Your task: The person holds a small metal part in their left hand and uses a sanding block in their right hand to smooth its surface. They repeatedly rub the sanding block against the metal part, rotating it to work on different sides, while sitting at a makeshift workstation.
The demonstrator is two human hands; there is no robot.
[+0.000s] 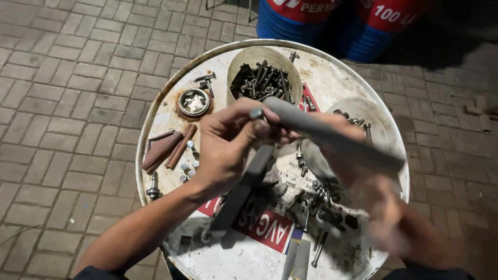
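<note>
Two hands work over the drum top: your left hand pinches a small bolt at the tip of the grey rod, seemingly stiff and weighty, which your blurred right hand grips near its far end.

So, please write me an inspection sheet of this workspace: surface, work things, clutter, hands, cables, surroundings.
Surface: round white drum top, rusty at the rim, stained, used as a table.
Work things: grey bar, held by both hands above the drum; its right part is blurred.
Clutter: pale tub of dark bolts; loose bolts; small round tin; brown strips; flat dark bar.
Hands: left hand grips the bar's near end; right hand is blurred, its grip unclear.
Cables: nothing seen.
Surroundings: grey paving bricks; red and blue drums behind.
</note>
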